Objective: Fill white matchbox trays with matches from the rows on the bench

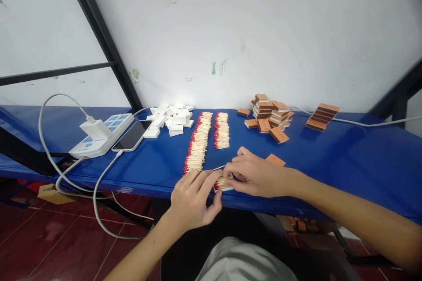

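A small white matchbox tray [227, 189] lies at the table's front edge, with red-headed matches [221, 183] inside it. Curled at its left end is my left hand [196, 197], its fingertips on the tray and thumb in front. My right hand [257, 173] bends over the right end, thumb and fingers closed in a pinch. One loose matchstick [218, 167] reaches to its fingertips; the exact grip is partly hidden. Just beyond my left hand runs a long row of matches [198, 142], with a shorter row of matches [222, 131] beside it.
Empty white trays [171, 117] are heaped at the back left. Orange-brown matchbox sleeves [270, 114] pile up at the back right; one sleeve [275, 160] lies behind my right forearm. A phone [132, 136], a power strip [102, 135] and a hanging white cable [95, 202] occupy the left.
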`<act>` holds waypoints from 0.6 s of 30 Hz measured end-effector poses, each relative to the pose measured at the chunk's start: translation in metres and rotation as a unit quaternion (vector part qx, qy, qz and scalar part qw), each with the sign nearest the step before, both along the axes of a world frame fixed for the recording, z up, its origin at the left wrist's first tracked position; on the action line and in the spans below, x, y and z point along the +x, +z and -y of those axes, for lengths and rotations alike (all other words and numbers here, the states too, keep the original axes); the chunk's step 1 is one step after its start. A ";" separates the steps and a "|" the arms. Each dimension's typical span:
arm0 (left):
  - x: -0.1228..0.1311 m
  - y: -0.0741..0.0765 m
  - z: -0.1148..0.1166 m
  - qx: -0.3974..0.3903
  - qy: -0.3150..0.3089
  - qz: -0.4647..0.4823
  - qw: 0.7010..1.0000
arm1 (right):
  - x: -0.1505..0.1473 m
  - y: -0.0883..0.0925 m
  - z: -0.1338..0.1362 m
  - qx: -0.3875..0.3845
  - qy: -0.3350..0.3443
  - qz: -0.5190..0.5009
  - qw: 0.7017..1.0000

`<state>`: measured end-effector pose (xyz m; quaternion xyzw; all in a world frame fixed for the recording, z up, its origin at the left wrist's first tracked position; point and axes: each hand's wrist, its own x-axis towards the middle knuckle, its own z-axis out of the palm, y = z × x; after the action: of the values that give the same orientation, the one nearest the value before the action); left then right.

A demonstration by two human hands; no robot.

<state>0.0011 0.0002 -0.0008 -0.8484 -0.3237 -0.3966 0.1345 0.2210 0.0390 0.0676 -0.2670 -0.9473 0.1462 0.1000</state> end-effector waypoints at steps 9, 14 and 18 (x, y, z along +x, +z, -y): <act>0.000 -0.001 0.000 -0.011 -0.004 0.001 1.000 | 0.002 -0.001 -0.005 0.015 -0.079 -0.071 0.994; -0.001 -0.002 0.001 -0.009 -0.011 -0.003 1.000 | 0.004 -0.012 -0.015 0.054 -0.098 -0.054 0.992; -0.002 0.000 0.000 -0.005 -0.016 -0.009 1.000 | 0.005 -0.018 -0.022 0.081 -0.084 0.002 0.993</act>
<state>-0.0007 -0.0001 -0.0009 -0.8579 -0.3102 -0.3893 0.1272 0.2263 0.0612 0.0497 -0.3370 -0.9303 0.0597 0.1316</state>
